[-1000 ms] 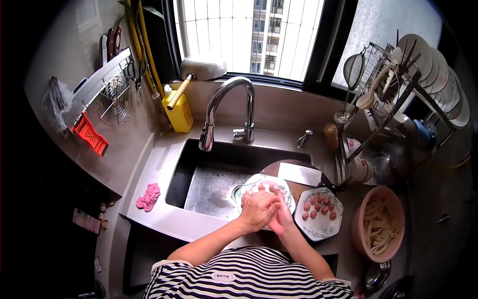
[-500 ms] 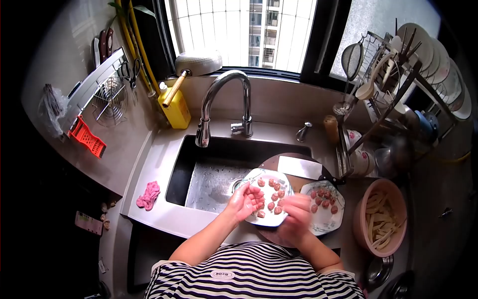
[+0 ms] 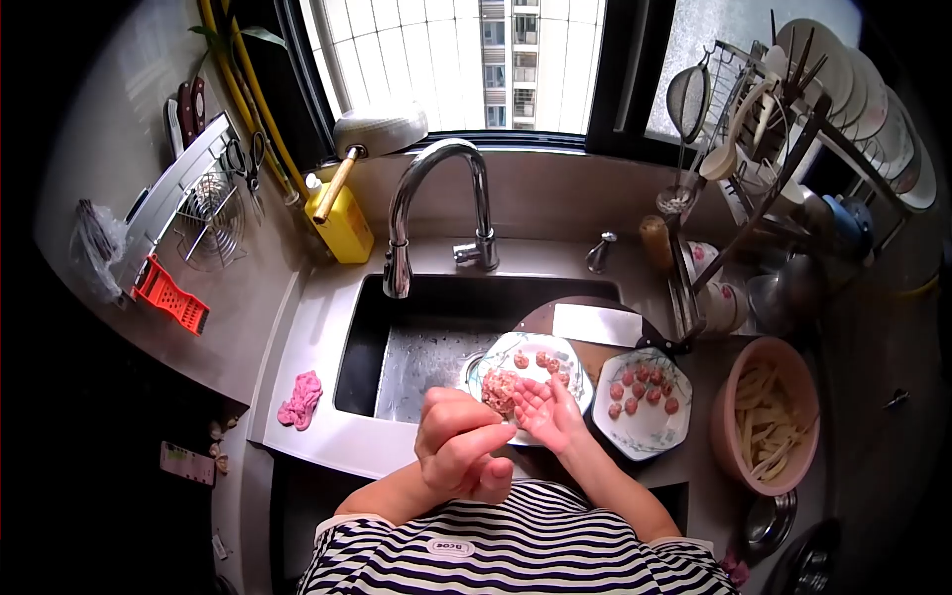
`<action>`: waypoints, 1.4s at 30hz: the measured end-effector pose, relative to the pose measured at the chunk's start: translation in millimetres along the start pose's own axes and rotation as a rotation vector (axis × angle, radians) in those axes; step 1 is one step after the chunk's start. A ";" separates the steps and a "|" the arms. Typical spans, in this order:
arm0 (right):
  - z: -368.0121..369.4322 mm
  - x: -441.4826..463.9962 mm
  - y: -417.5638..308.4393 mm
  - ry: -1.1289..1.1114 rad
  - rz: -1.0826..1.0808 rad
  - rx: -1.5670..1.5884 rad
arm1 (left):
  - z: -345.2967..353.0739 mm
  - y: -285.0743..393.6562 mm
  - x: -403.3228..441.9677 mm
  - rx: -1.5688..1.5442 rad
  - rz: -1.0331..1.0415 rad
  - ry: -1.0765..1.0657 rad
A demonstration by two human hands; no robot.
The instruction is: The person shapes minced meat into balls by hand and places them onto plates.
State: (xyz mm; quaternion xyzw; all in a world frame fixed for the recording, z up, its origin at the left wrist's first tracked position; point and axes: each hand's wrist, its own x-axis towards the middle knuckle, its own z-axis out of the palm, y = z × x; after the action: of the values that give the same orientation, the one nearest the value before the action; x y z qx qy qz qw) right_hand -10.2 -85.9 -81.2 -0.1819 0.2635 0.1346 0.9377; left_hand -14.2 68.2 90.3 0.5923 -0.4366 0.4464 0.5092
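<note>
My left hand [image 3: 461, 443] is raised over the near edge of a white plate [image 3: 567, 349]. Its fingers are curled inward, and what they hold, if anything, is hidden. A lump of minced meat [image 3: 499, 389] shows just beyond that hand; I cannot tell whether it lies on the plate. Several small meatballs [image 3: 542, 359] sit at the plate's far side. Palm up, with fingers extended, my right hand [image 3: 550, 412] is over the plate's right part, beside the lump. A second white plate [image 3: 643, 436] to the right carries more meatballs [image 3: 650, 386].
Behind the plates are a round board [image 3: 540, 319] and a cleaver [image 3: 597, 325]. A sink [image 3: 421, 352] with a faucet [image 3: 483, 213] lies to the left, beside a pink cloth [image 3: 299, 401]. At right stand a pink basin [image 3: 729, 436] of pale strips and a dish rack [image 3: 754, 213].
My left hand has moved back toward my body and curled from an open palm. My right hand, blurred and farther right before, has shifted left and opened palm up. The minced meat lump now shows.
</note>
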 end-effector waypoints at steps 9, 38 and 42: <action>30.8 -29.2 -23.5 -0.361 0.004 0.074 | 24.4 -34.3 -46.6 0.164 -0.372 -0.575; 22.9 -34.0 -13.5 -0.190 -0.171 -0.077 | 17.3 -18.3 -16.4 0.029 -0.030 -0.171; 26.2 -27.0 -13.3 -0.327 -0.120 0.142 | 36.1 -30.4 -82.6 0.139 -0.343 -0.794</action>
State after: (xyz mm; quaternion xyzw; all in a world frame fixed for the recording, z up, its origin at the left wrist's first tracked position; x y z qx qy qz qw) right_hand -16.3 -91.2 -42.0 -0.1065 0.1050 0.0871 0.9849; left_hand 0.3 40.5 0.4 0.8148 -0.4628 0.1213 0.3275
